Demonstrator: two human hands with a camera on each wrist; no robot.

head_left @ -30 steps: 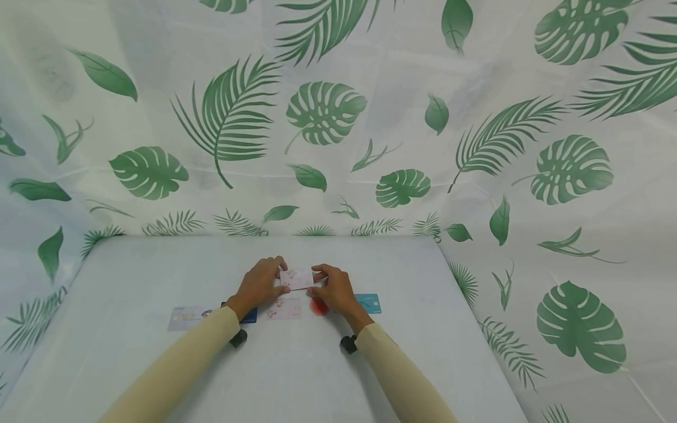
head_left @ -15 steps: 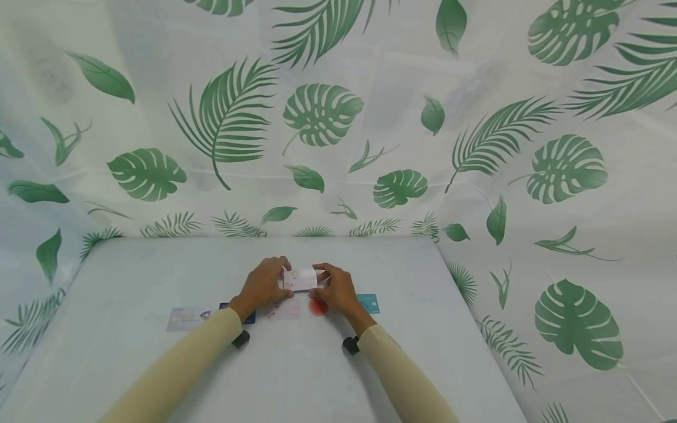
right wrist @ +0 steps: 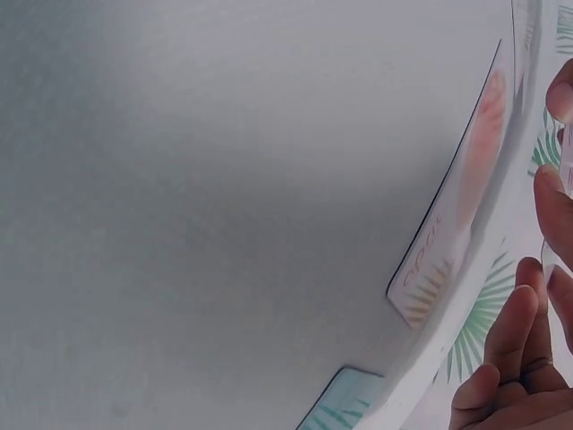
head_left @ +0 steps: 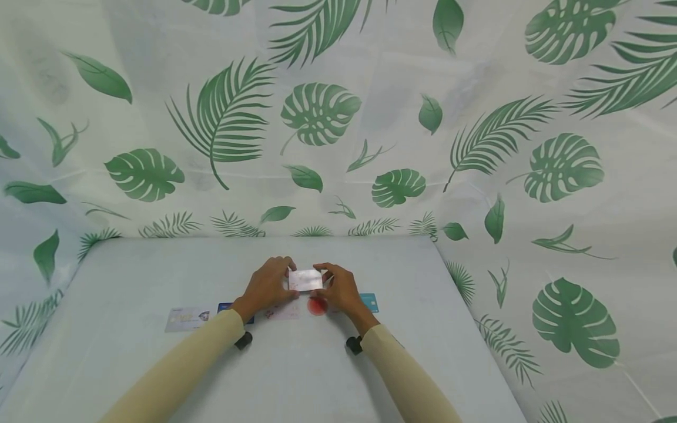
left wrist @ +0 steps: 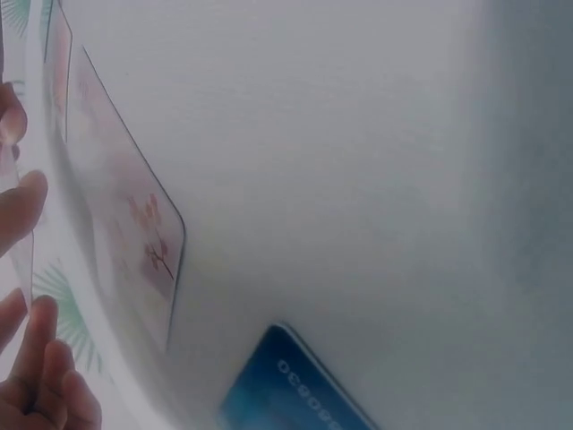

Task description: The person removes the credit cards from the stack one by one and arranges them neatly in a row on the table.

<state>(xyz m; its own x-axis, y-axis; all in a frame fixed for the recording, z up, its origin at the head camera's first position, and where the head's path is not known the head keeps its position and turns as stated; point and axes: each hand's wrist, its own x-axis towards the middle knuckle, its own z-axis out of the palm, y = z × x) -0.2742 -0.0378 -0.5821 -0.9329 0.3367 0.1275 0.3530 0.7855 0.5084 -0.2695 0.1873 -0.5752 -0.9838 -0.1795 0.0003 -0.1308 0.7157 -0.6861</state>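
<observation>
A small pale pink card (head_left: 305, 281) is held up near the middle of the table by both hands. My left hand (head_left: 268, 282) pinches its left edge between thumb and fingers, and my right hand (head_left: 341, 289) pinches the right edge. Glare washes out most of its print. Just in front of the hands lies a pink card with a blossom branch (left wrist: 134, 215), partly covered by the left hand in the head view. Beside it is a white card with a red oval (right wrist: 483, 148), partly hidden behind the right hand in the head view.
Left of the hands lie a silver-grey card (head_left: 186, 319) and a dark blue card (left wrist: 291, 385), the latter partly under the left forearm in the head view. A teal card (head_left: 369, 302) lies to the right. Leaf-printed sheeting (head_left: 317, 194) borders the white table (head_left: 296, 376).
Both hands have shifted slightly to the right together with the held card. Its face has tilted and now catches more light. The cards on the table have stayed put.
</observation>
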